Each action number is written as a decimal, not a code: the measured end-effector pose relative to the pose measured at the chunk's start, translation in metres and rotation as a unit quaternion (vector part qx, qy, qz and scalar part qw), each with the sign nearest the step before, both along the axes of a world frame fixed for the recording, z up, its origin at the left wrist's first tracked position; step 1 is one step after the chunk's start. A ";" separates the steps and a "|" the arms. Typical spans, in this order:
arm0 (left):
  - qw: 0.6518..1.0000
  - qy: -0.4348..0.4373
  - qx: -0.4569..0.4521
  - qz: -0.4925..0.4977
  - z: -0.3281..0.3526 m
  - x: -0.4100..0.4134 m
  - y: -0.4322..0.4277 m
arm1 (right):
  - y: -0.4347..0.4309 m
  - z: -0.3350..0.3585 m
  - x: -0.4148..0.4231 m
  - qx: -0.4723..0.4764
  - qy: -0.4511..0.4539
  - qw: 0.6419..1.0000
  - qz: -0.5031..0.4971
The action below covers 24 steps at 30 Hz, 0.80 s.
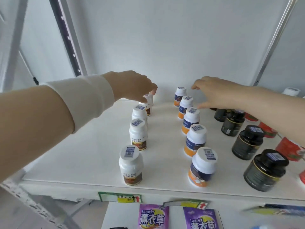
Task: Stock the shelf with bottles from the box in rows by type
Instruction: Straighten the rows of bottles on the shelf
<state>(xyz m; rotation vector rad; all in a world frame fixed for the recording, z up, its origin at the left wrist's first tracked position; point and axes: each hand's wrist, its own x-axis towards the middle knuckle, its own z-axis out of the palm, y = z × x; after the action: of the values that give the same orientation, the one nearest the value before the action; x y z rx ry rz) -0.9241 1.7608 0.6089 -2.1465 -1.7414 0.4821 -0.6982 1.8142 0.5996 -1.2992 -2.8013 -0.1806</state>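
Note:
On the white shelf stand rows of bottles running front to back. The left row is white bottles with brown labels. My left hand reaches to the back of that row, its fingertips curled round the cap of the rearmost white bottle. The middle row is white-capped bottles with blue and orange labels. My right hand hovers over the back of this row with fingers spread, holding nothing. A row of black bottles stands further right. The box is out of view.
Red packages line the shelf's right edge, partly under my right forearm. Metal uprights frame the shelf against a white back wall. Price tags hang on the front edge. Purple lavender packets lie on the shelf below.

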 end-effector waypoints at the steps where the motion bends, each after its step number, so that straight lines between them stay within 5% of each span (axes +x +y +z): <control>1: 0.999 -0.034 -0.001 0.007 0.000 -0.005 -0.011 | -0.010 0.002 -0.007 -0.002 0.018 1.000 0.008; 4: 0.970 -0.243 -0.009 0.026 -0.006 -0.018 -0.044 | -0.045 0.004 -0.026 -0.017 0.064 0.997 0.039; 11: 0.796 -0.603 0.001 0.053 -0.064 -0.032 -0.086 | -0.135 -0.037 -0.037 -0.195 0.193 0.960 0.060; 20: 0.685 -0.726 -0.028 0.041 -0.138 -0.032 -0.079 | -0.179 -0.134 -0.064 -0.278 0.394 0.875 -0.033; 24: 0.667 -0.744 -0.028 0.023 -0.141 -0.031 -0.075 | -0.180 -0.142 -0.073 -0.268 0.429 0.862 -0.042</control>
<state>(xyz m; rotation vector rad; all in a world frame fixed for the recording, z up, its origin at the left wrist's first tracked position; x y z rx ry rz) -0.9553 1.6854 0.4678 -2.5987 -2.2870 -1.7924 -0.7708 1.6345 0.4574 -1.1473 -2.0433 0.9879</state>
